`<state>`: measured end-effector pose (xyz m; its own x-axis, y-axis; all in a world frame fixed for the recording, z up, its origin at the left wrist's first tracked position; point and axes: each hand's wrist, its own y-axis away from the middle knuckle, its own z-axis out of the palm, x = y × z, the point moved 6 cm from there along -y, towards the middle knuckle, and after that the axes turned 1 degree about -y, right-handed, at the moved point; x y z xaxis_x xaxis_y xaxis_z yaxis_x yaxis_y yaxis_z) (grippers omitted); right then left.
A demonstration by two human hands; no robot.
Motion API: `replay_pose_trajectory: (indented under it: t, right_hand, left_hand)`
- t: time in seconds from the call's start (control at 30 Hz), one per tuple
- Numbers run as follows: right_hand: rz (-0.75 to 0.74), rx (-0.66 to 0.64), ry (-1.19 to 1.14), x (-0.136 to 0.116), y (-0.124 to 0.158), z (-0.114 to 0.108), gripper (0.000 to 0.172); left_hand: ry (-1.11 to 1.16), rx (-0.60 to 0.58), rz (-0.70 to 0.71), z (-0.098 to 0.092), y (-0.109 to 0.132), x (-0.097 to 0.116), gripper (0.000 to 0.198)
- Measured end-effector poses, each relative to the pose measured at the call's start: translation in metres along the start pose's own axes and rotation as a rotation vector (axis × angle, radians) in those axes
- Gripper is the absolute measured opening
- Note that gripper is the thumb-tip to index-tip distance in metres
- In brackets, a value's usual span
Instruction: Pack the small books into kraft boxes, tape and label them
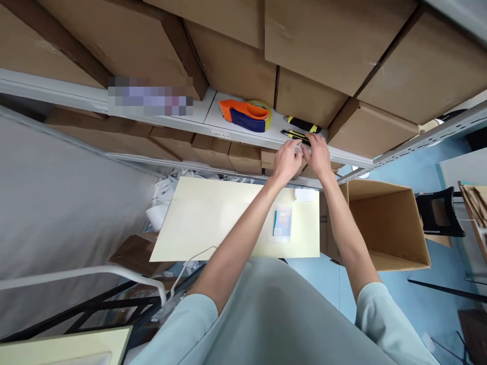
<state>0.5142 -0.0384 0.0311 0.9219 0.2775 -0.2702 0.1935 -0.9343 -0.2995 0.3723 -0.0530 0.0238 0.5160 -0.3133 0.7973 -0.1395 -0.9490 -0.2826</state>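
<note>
Both my hands reach up to the edge of a white metal shelf [213, 117]. My left hand [286, 161] and my right hand [318, 156] meet there with fingers curled, pinching something small and white between them that I cannot make out. They touch a black and yellow utility knife [293, 135] at the shelf edge; a second one [304, 124] lies just behind it. An orange and blue tape dispenser [248, 115] sits to the left of the knives.
Brown cardboard boxes [335, 45] fill the shelves above and below. A cream table top [213, 218] lies under my arms with a small clear packet [282, 223] on it. An open cardboard box [384, 225] stands at the right on a blue floor.
</note>
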Motion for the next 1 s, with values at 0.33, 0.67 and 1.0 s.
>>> replay_pose_trajectory:
  t: [0.33,0.67,1.0]
  right_hand:
    - [0.035,-0.094,0.058,-0.02,-0.019,-0.004,0.038]
    - [0.467,-0.046,-0.667,-0.086,0.234,0.065,0.051]
    - [1.127,-0.181,-1.017,-0.096,0.367,0.143,0.075]
  left_hand:
    - [0.405,0.0,-0.284,-0.008,0.045,-0.046,0.022]
    - [0.966,-0.146,-0.695,0.035,0.216,-0.091,0.055]
    - [0.906,-0.435,-0.979,0.059,0.325,-0.138,0.059]
